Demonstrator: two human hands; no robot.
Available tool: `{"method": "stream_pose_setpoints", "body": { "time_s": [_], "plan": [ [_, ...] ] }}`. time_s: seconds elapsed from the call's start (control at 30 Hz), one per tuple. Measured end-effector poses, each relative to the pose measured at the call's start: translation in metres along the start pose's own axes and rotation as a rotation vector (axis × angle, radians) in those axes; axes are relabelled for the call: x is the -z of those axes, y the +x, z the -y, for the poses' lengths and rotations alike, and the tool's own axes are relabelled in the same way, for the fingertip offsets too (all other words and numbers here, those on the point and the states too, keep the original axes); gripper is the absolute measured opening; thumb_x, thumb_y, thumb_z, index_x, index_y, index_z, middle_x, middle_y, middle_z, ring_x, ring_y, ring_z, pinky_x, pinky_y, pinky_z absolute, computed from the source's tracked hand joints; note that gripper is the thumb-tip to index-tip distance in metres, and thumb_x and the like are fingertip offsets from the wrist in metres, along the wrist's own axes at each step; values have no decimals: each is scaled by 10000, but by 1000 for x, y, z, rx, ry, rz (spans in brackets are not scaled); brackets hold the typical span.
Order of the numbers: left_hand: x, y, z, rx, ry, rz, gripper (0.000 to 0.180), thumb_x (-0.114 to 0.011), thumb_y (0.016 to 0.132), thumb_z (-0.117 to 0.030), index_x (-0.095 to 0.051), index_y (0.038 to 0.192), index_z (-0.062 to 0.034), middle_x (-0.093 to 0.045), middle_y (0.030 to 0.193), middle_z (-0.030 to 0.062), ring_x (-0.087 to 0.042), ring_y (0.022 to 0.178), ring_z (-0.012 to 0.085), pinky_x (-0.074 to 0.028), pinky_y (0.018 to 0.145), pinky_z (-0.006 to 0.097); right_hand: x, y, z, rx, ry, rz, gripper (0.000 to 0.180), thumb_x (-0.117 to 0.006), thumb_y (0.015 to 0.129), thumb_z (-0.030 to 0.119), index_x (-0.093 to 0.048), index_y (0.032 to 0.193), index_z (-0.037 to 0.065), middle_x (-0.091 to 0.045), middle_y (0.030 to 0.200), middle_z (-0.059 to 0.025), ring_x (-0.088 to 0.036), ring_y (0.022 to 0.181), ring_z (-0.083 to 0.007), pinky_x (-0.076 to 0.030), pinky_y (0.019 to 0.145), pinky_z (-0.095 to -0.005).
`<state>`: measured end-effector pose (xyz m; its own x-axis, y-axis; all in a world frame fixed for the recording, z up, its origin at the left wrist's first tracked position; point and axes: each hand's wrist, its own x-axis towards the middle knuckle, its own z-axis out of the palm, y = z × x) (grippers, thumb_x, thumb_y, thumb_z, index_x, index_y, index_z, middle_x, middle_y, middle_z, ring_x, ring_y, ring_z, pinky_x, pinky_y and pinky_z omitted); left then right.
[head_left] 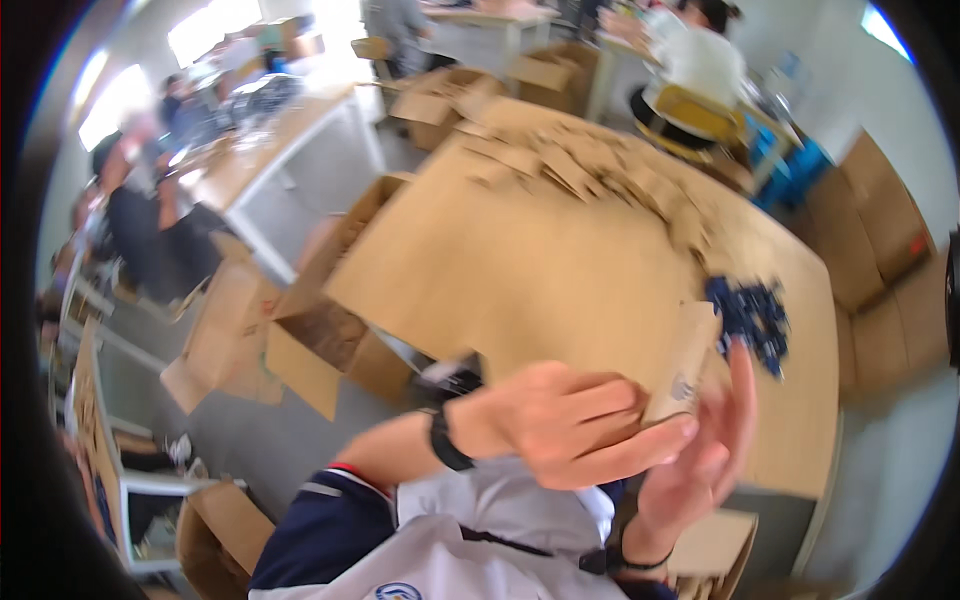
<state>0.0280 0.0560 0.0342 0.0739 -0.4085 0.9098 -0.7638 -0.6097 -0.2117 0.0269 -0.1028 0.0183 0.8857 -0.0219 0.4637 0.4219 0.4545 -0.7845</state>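
My left hand, with a black band at its wrist, is closed on the lower end of a small brown cardboard packet. The packet is slim and tilted, with a dark printed mark near the held end. Close against its right side is my right hand, fingers stretched upward and slightly blurred. Whether the right thumb touches the packet I cannot tell. Just beyond the right fingertips lies a pile of small dark blue items on the wooden table; their kind is too blurred to make out.
Many flat brown cardboard pieces lie along the table's far edge. An open carton stands at the table's left side, another box below my right arm. Tall cardboard leans at the right. A seated person works beyond the table.
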Motion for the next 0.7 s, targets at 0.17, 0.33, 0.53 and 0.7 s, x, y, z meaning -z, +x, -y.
{"method": "stream_pose_setpoints", "body": {
  "time_s": [0.17, 0.33, 0.53, 0.7],
  "plan": [
    [1, -5, 6, -275, -136, 186, 218, -648, 765, -69, -709, 973, -93, -605, 774, 35, -548, 632, 146, -439, 577, 272, 5, 21, 19, -678, 219, 330, 741, -629, 784, 110, -300, 1445, 43, -473, 1216, -75, -451, 1043, -130, -398, 914, -269],
    [5, 20, 22, 454, -332, 165, 152, -721, 803, -267, -702, 818, -118, -666, 977, 132, -555, 983, 270, -409, 903, 404, 10, 18, 14, -820, 365, 454, 512, -605, 865, 124, -427, 1331, 11, -557, 1098, -81, -511, 882, -94, -450, 745, -240],
    [5, 9, 31, 427, -592, 432, 361, -638, 874, -378, -678, 690, -70, -643, 1186, 219, -521, 1077, 331, -307, 1008, 465, 17, 12, 17, -745, 117, 513, 168, -602, 951, 123, -576, 1082, 22, -592, 827, -17, -487, 662, -29, -363, 510, -188],
    [-5, -4, 17, 852, -686, 273, 276, -669, 875, -253, -654, 679, -60, -656, 1048, 177, -494, 1129, 295, -317, 1011, 443, 12, 16, 4, -622, -62, 428, 200, -621, 939, 100, -573, 1104, -1, -615, 860, -36, -562, 728, -70, -444, 595, -222]
  ]
}}
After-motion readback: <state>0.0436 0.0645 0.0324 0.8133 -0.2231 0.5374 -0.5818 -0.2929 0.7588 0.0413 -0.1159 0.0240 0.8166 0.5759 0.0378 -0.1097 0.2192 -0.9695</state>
